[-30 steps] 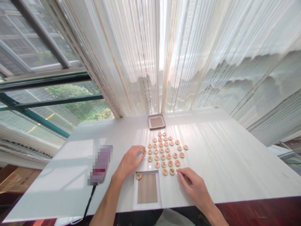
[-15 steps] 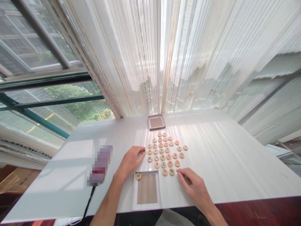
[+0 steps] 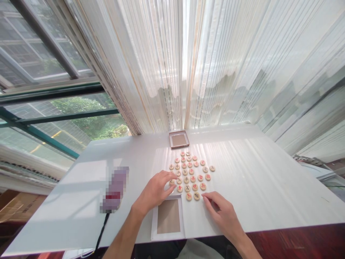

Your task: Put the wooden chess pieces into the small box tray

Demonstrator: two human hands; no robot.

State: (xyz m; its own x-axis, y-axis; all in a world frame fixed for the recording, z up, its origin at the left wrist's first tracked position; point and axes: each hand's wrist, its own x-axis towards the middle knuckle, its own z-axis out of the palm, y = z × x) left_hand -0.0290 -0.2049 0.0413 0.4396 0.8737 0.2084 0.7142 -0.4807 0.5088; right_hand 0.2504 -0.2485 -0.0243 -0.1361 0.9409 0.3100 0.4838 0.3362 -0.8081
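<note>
Round wooden Chinese chess pieces [image 3: 186, 180] with red and black characters lie face up in loose rows on the white table. My left hand [image 3: 157, 187] reaches over the row's left edge, thumb and fingers apart around a black-marked chess piece [image 3: 171, 182]. Its palm hides what lies beneath. My right hand [image 3: 219, 207] rests on the table, thumb and forefinger tips together, nothing visible in them. Just left of those tips lies another black-marked piece [image 3: 197, 196]. In front of me is a shallow white box [image 3: 181, 219]; my left hand covers its far left corner.
A second shallow box or lid [image 3: 179, 146] with a brown rim stands at the back of the table [image 3: 258, 172]. To the left lies a blurred-out phone-like object [image 3: 115, 189] with a black cable [image 3: 101, 230]. Sheer curtains [image 3: 185, 72] hang behind the table.
My left hand has moved right and nearer to me, and its fingers have spread. The piece it pinched and the one in the box corner are out of sight. My right hand stays put.
</note>
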